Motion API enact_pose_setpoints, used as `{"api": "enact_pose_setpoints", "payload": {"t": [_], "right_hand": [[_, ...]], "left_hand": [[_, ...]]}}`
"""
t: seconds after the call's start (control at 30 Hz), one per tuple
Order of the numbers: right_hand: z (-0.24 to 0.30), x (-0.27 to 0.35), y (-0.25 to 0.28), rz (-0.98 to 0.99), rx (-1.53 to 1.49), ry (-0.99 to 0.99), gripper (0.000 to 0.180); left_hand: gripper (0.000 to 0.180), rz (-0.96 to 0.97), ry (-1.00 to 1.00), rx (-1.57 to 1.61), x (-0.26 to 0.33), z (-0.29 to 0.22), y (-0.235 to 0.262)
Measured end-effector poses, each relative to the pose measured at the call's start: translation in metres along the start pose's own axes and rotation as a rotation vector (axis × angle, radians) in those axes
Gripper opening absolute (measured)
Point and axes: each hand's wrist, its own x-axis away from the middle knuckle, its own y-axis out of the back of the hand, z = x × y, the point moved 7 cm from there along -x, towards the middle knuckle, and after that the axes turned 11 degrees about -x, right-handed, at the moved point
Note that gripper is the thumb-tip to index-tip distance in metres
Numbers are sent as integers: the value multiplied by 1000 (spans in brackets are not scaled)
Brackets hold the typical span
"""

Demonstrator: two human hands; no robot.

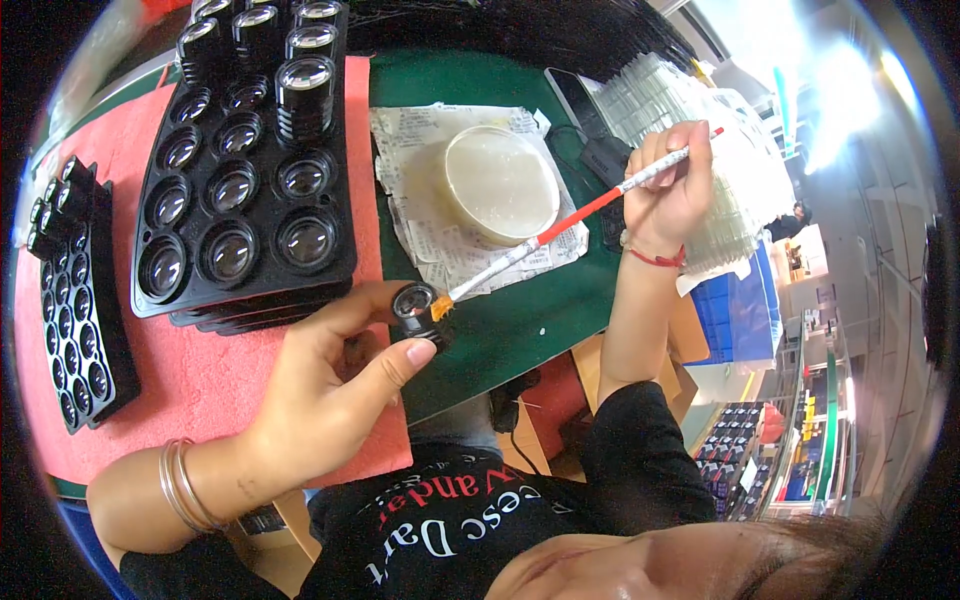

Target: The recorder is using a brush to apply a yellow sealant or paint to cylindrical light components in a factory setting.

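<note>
Centrally, a black lens barrel (413,302) is pinched by the left hand (325,385) between thumb and fingers, glass end upward, its short axis tipped roughly toward the viewer. The right hand (668,188), farther off, grips a slim paintbrush (585,210) slanting from upper right to lower left, orange bristles (442,307) apparently touching the barrel's right side.

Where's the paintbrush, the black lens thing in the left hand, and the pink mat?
Paintbrush (582,213), head view: red handle section.
Black lens thing (412,301), head view: glass middle.
Pink mat (200,382), head view: bare part.
</note>
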Motion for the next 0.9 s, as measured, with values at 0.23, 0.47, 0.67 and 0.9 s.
{"api": "enact_pose_setpoints", "payload": {"t": [0.23, 0.47, 0.67, 0.9], "right_hand": [[9, -3, 5, -72, 112, 105, 29], [11, -5, 1, 5, -216, -20, 25], [9, -1, -11, 101, -169, -11, 24], [9, 3, -19, 156, -196, -3, 19]], "left_hand": [[34, 21, 7, -26, 0, -1, 0], [26, 15, 29, 63, 2, -4, 1], [27, -9, -13, 117, -1, -3, 1], [27, 5, 31, 92, -1, -2, 2]]}}
